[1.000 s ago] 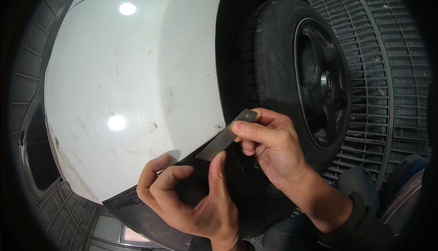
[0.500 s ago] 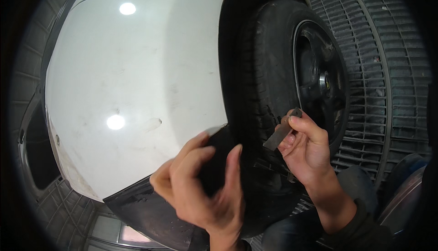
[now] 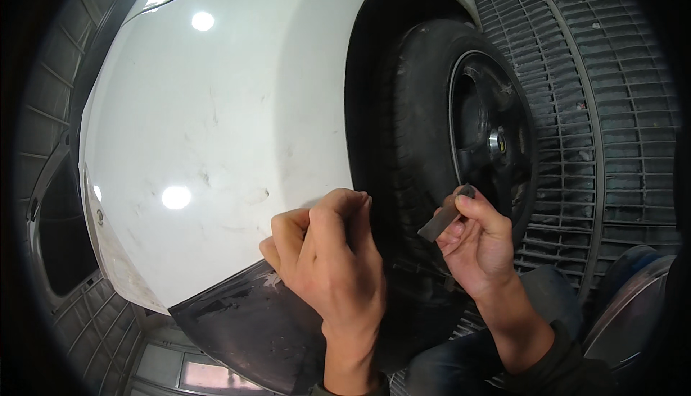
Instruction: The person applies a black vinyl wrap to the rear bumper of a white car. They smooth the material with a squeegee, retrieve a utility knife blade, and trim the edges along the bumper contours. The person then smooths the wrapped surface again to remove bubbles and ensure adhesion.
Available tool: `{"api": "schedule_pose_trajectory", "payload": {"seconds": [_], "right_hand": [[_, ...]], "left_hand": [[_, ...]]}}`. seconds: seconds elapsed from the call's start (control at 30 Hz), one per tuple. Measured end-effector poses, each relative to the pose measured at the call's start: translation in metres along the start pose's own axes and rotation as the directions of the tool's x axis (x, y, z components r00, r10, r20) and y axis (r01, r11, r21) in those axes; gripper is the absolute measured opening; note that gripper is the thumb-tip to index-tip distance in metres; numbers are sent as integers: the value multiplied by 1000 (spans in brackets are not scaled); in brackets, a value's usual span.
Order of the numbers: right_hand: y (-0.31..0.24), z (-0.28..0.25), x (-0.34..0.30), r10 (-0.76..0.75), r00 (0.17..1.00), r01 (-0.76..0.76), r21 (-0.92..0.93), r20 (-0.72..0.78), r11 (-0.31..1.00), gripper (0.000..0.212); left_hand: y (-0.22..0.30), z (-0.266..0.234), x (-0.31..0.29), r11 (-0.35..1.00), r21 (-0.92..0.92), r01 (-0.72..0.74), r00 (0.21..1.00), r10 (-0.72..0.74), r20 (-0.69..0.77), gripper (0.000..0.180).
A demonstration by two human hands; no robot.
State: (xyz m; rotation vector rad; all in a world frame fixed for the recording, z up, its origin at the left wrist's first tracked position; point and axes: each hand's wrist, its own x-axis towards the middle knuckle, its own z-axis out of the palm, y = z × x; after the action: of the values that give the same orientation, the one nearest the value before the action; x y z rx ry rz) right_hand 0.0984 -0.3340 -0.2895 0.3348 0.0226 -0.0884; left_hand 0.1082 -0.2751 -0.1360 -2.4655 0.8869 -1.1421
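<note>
My left hand (image 3: 335,263) is at the lower corner of a white car fender (image 3: 223,108), where it meets a dark bumper (image 3: 245,317) and the wheel arch. Thumb and forefinger are pressed together there; whatever lies between the tips is hidden. A small flat dark grey strip (image 3: 439,225) with straight edges is pinched between the thumb and fingers of my right hand (image 3: 481,245). That hand is held in front of the black tyre (image 3: 425,123), apart from the bodywork.
Beyond the tyre, the black wheel rim (image 3: 497,101) faces right. Metal floor grating (image 3: 561,130) runs along the right side. My bent knee in jeans (image 3: 551,295) is below my right forearm. Dark smudges and a chip mark (image 3: 260,195) show on the white paint.
My left thumb and forefinger, spread apart before, have come together at the fender corner. The right hand still grips the grey strip. The view has shifted slightly.
</note>
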Motion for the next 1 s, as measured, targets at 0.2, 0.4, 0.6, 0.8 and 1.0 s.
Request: {"api": "schedule_pose_trajectory", "payload": {"seconds": [0.2,0.4,0.6,0.8,1.0], "right_hand": [[-39,-22,-16,-234,958,265,199,-167,944,4],[-68,-14,-35,-331,943,326,306,-38,894,7],[-49,-8,-25,-235,972,229,-156,-18,961,6],[-15,22,-4,-394,846,530,-657,360,537,16],[0,37,23,-374,473,782,-576,798,-240,18]], "left_hand": [[16,16,-14,965,-231,-125,983,152,105,23],[32,11,-91,881,-469,-58,905,245,348,16],[29,-32,-98,929,-368,-36,788,253,562,30],[18,-63,-91,921,-377,97,887,92,453,35],[6,-59,-106,898,-408,166,952,-37,305,26]]}}
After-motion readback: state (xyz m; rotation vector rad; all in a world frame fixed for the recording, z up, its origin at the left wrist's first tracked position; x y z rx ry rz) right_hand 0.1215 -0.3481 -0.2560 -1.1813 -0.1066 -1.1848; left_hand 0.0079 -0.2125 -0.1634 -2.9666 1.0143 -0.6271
